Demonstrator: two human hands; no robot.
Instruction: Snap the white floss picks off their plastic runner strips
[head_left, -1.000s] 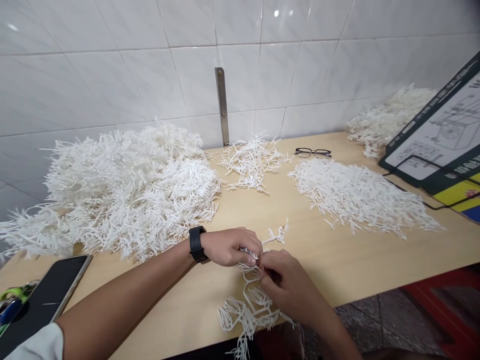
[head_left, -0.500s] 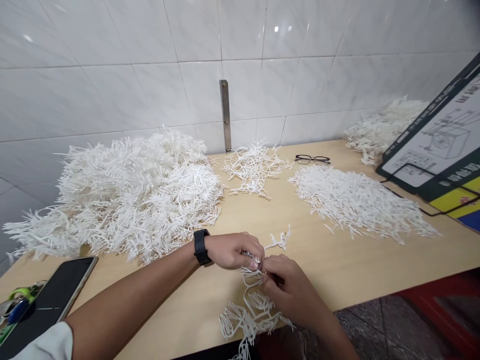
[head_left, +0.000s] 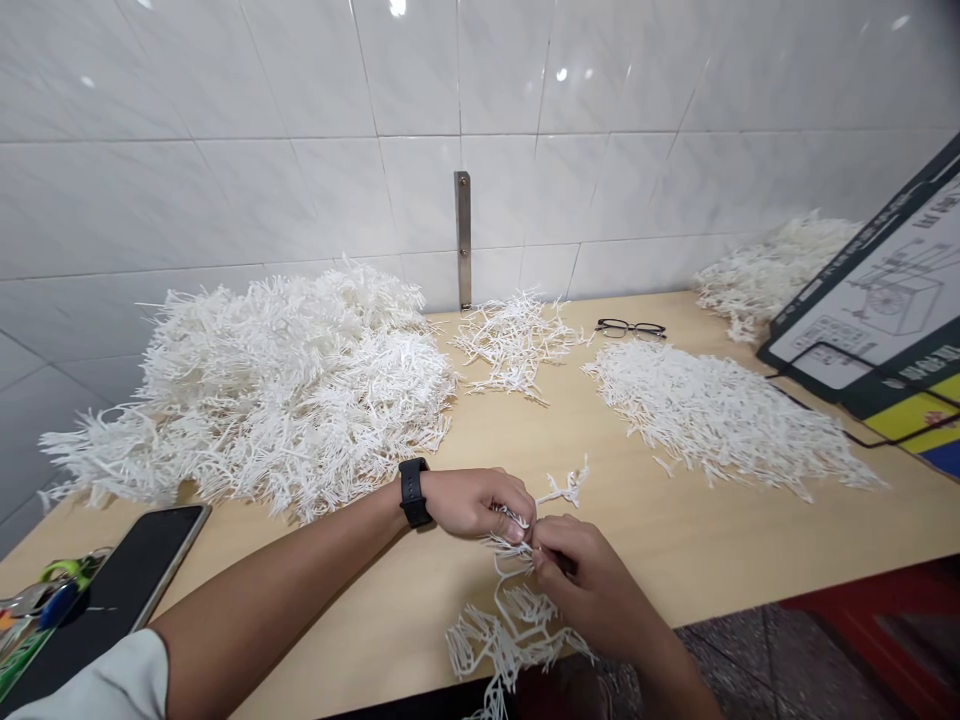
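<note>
My left hand (head_left: 484, 503), with a black watch (head_left: 414, 493) on its wrist, is closed on one end of a branching cluster of thin white plastic strands (head_left: 499, 640). Pressed against it is my right hand (head_left: 574, 565), its fingers pinched at the same strands. What lies between the fingertips is mostly hidden. The rest of the cluster hangs below both hands, over the table's near edge. Just beyond my knuckles lies a small white branched scrap (head_left: 568, 485).
A big heap of white strand clusters (head_left: 300, 380) fills the left. Loose pieces (head_left: 517, 340) lie at the back, and a flat pile of short pieces (head_left: 727, 415) at right. Glasses (head_left: 631, 328), a phone (head_left: 150, 560), keys (head_left: 56, 595) and a printed box (head_left: 885, 310) surround the work.
The view has shifted slightly, so everything sits a little further right and lower. Both hands stay together on the strands, with hardly any change in their grip.
</note>
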